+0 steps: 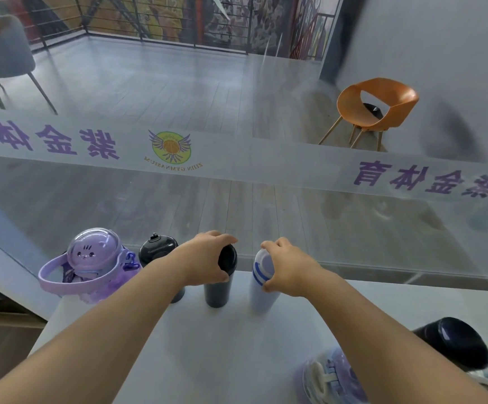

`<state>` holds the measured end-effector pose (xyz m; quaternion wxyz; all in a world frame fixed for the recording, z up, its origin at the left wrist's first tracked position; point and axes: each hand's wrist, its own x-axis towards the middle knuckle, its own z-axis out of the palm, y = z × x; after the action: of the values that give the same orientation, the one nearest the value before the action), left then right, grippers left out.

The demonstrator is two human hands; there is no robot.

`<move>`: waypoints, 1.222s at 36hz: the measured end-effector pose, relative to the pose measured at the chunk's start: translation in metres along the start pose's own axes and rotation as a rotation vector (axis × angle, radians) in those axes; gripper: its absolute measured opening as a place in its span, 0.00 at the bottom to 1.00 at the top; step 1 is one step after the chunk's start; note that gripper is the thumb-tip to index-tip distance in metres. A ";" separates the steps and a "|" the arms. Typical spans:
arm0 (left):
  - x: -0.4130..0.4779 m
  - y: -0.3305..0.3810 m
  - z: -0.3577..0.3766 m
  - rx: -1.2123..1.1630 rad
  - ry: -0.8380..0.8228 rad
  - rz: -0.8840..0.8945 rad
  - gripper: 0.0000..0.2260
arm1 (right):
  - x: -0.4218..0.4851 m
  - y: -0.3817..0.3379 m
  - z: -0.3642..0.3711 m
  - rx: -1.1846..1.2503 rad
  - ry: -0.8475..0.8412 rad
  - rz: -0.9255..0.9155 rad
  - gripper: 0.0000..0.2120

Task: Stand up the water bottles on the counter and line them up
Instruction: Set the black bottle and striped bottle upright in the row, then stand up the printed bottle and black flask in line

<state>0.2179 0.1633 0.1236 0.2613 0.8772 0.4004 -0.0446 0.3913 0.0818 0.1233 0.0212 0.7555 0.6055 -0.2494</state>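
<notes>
The glass panel (266, 199) behind the counter carries mirrored purple Chinese characters and a round yellow-green winged basketball logo (170, 147) with reversed text "ZIJIN GYMNASIUM". On the pale grey counter top (222, 345), the left hand (207, 262) is closed around the top of an upright slim black tumbler (218, 288). At its 3 o'clock, the right hand (287, 268) holds an upright white bottle with blue stripes (261, 287). At 9 o'clock stand a black-lidded bottle (156, 249) and a lilac cat-face bottle with a handle (91, 263). At 5 o'clock lie a dark bottle (452, 342) and a purple one (333, 377). Beyond the glass, an orange chair (376, 106) stands on grey plank floor.
</notes>
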 end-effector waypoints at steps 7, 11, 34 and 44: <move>-0.010 0.007 -0.006 0.038 0.081 0.028 0.26 | -0.013 0.003 -0.009 0.007 0.102 -0.037 0.35; -0.025 0.017 -0.012 0.057 0.254 0.132 0.17 | -0.032 0.008 -0.020 -0.006 0.172 -0.038 0.29; -0.077 0.115 0.067 0.030 0.064 0.384 0.20 | -0.211 0.118 0.019 0.088 0.349 0.245 0.14; -0.056 0.186 0.106 -0.018 -0.022 0.331 0.29 | -0.214 0.187 0.011 -0.076 0.578 -0.024 0.15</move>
<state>0.3288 -0.0281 0.1277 0.2772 0.9283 0.2478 -0.0071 0.5301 -0.1651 0.1495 -0.1269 0.7866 0.6043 -0.0015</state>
